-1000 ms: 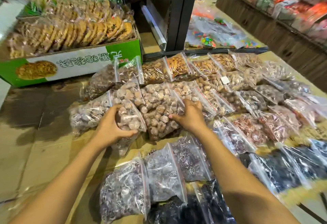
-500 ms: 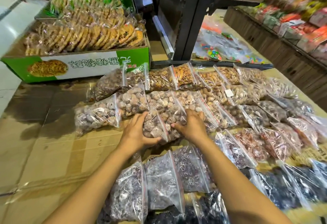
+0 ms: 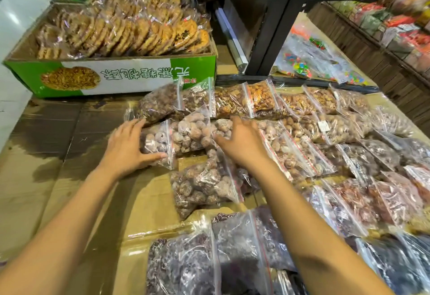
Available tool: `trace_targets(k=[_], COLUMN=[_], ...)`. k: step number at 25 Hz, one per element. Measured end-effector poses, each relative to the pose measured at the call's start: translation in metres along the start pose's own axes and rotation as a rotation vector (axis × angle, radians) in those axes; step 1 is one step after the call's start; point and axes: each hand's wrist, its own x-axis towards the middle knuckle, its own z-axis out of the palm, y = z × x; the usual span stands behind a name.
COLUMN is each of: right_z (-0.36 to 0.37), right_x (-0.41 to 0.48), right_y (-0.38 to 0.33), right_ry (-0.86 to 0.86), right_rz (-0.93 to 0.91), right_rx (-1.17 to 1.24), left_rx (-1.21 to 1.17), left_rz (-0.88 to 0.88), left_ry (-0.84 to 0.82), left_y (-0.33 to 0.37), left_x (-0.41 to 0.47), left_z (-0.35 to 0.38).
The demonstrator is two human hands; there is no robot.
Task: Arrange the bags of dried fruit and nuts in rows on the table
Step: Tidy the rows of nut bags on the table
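Several clear zip bags of dried fruit and nuts lie in rows on the cardboard-covered table [image 3: 58, 178]. My left hand [image 3: 126, 148] grips the left end of a bag of pale round dried fruit [image 3: 158, 143] at the left end of the second row. My right hand [image 3: 242, 145] rests with spread fingers on the neighbouring bag of the same fruit [image 3: 193, 131], touching it from the right. One similar bag [image 3: 204, 185] lies alone just below them, slightly askew. Bags of dark fruit [image 3: 239, 248] fill the nearest row.
A green and white carton of wrapped round biscuits [image 3: 130, 75] stands at the back left. A black metal shelf post [image 3: 279, 22] rises behind the rows. Candy bags [image 3: 309, 61] and a wooden counter with packets [image 3: 381, 45] are at the right.
Both hands have moved up and left from the bag in the middle of the row to the bags at its left end. The bag they held now lies alone below them.
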Motion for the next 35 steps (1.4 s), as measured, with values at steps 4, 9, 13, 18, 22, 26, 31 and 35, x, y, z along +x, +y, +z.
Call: trace_targets(k=[4,9,13,18,22,26,31,35], right_z=[0.048,0.058,0.041,0.039,0.054,0.046,0.04,0.036], right_x=[0.047,0.063,0.057,0.059,0.051,0.05,0.042,0.036], right_y=[-0.027,-0.023,-0.018,0.009,0.016,0.012,0.011,0.01], right_ry=[-0.039,-0.03,-0.046,0.031,0.077,0.061,0.011,-0.008], right_rz=[0.128,0.157,-0.031,0.082,0.149,0.165,0.179,0.162], right_rx=[0.17,0.265,0.383,0.495,0.462,0.496,0.505,0.479], left_rx=[0.065,-0.365,-0.725,-0.795,-0.712,-0.708,-0.503,-0.412], left_rz=[-0.014,-0.188,-0.146,0.019,0.049,0.035,-0.018,-0.023], left_ry=[-0.085,0.031,0.085,0.005,-0.048,-0.1,0.18,0.11], left_y=[-0.022,-0.026,-0.025,0.029,0.023,0.018,0.045,0.047], left_x=[0.02,0.02,0.022,0.031,0.025,0.028,0.011,0.01], left_z=[0.013,0.019,0.005,0.004,0.03,0.021,0.033,0.036])
